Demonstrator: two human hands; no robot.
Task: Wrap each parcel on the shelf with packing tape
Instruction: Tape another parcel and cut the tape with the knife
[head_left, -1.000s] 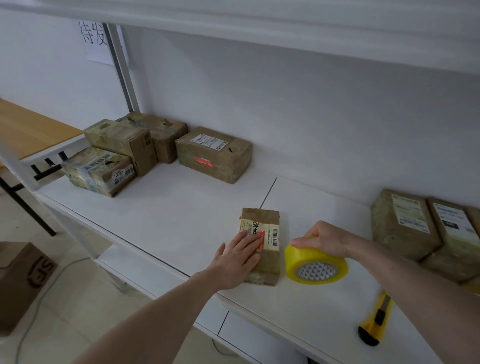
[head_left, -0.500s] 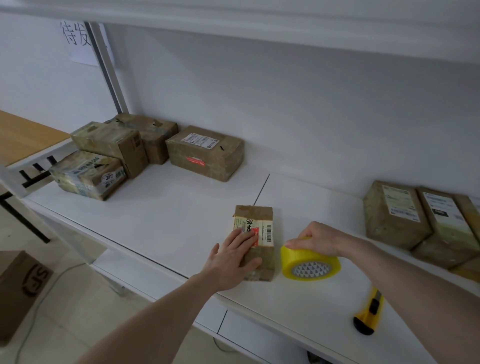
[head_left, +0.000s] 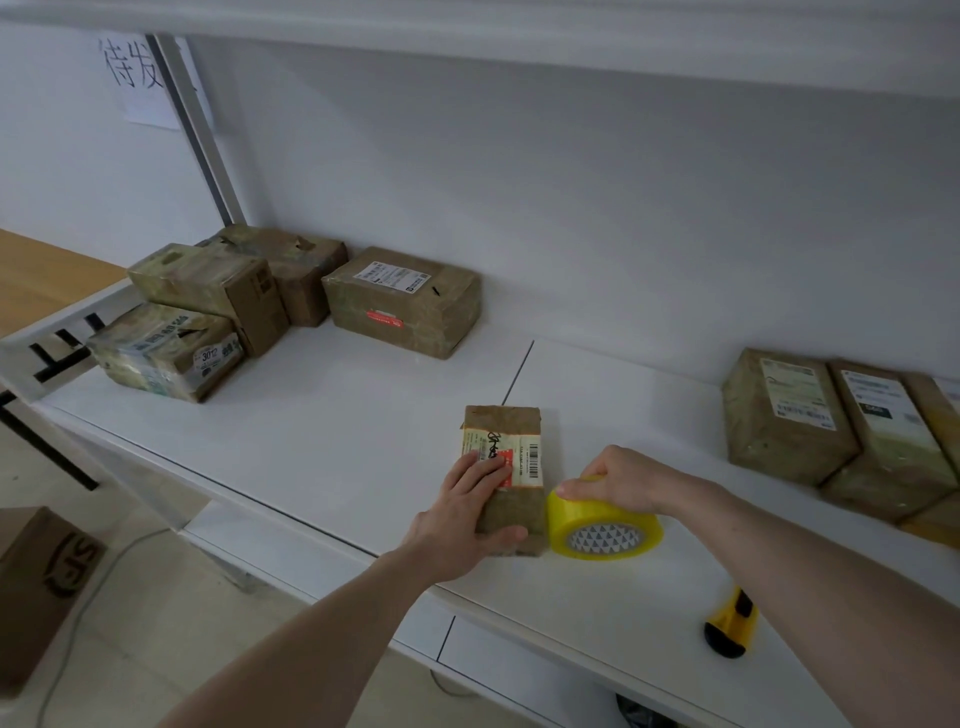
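Observation:
A small brown parcel (head_left: 506, 426) with a white barcode label lies near the front edge of the white shelf (head_left: 337, 426). My left hand (head_left: 462, 514) holds its near end, fingers flat on the label and thumb wrapped round the front face. Right beside the parcel stands a yellow roll of packing tape (head_left: 602, 535), touching the parcel's right side. My right hand (head_left: 623, 480) grips the roll from above.
Several taped parcels (head_left: 208, 286) are stacked at the back left, one larger (head_left: 400, 301) beside them. More parcels (head_left: 784, 415) line the right end. A yellow utility knife (head_left: 730, 623) lies at the front right. An upper shelf (head_left: 519, 31) hangs overhead. A cardboard box (head_left: 41, 582) sits on the floor.
My left hand has slid toward the parcel's near end and its thumb now wraps the front face. The tape roll has moved up against the parcel's right side.

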